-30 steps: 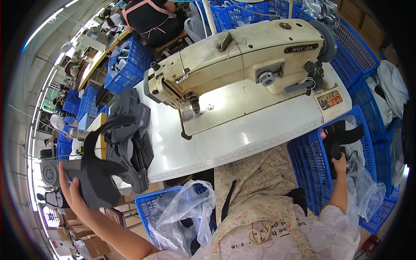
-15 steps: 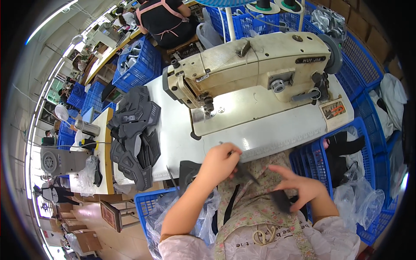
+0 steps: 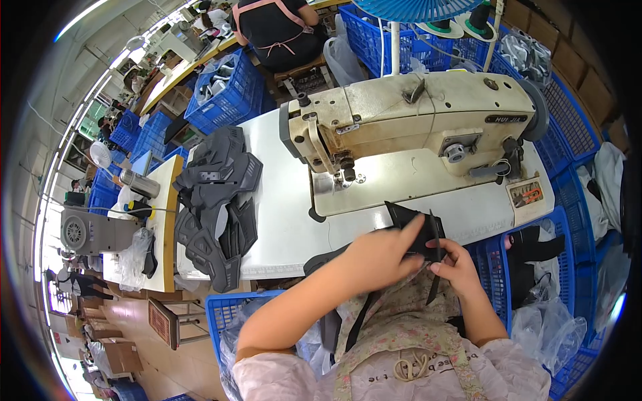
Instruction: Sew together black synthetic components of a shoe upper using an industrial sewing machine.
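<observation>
My left hand (image 3: 381,257), slightly smeared by motion, is at the table's front edge. Its index finger lies along a flat black cut piece (image 3: 404,214), its other fingers curled at the piece's lower side. Close by on the right, my right hand (image 3: 458,267) pinches the piece's right side, where a narrow dark edge (image 3: 433,291) points down. Whether this is one folded piece or two layers cannot be made out. Another dark piece (image 3: 321,262) lies at the table edge, partly hidden behind my left forearm. Beyond my hands stands a cream sewing machine (image 3: 408,110).
Grey-black shaped parts (image 3: 217,200) are heaped on the white tabletop's (image 3: 281,227) left side. Blue crates flank my lap, one at left (image 3: 224,311) with clear plastic, one at right (image 3: 568,267) with dark and white pieces. A person (image 3: 277,33) in a pink-strapped apron sits ahead.
Both hands have come together and moved forward to the table edge. The dark piece in my right hand has risen from my lap, and my view has shifted slightly.
</observation>
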